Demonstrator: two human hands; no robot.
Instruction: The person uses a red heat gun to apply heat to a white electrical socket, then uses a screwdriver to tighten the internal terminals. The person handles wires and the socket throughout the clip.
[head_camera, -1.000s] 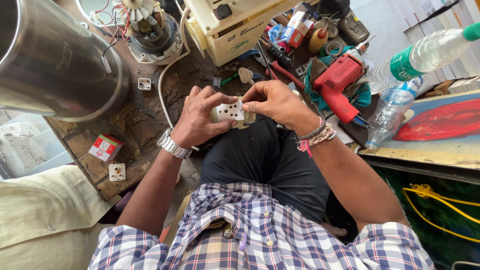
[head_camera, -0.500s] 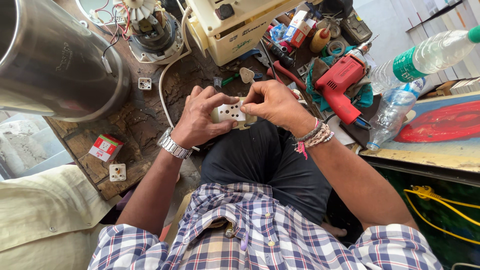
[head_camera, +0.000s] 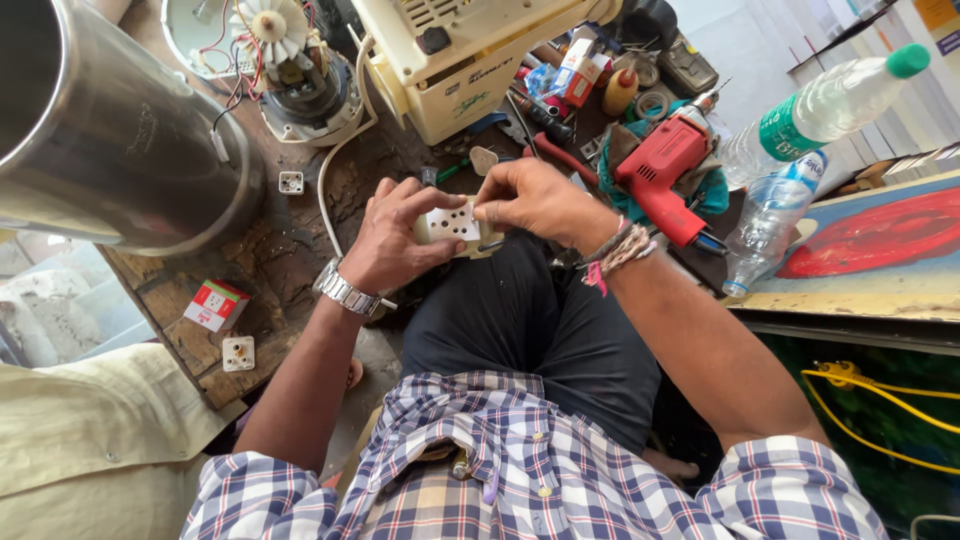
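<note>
While the left hand (head_camera: 400, 240) cradles a white socket plate (head_camera: 452, 224) over the lap, its long axis crosswise, the right hand (head_camera: 535, 200) pinches its right edge; a red drill (head_camera: 660, 170) lies beyond.

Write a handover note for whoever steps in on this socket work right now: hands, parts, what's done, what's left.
Left hand: cradles the small white plastic socket plate over the lap, its holed face up.
Right hand: fingertips pinched at the plate's right edge; whether they hold a small part cannot be told.
Nearby: red power drill lies on the worn wooden bench to the right; a second white socket and a small red and white box lie to the left.
Done: plate is in hand.
Left: whatever the fingers are fitting at that edge looks unfinished.
</note>
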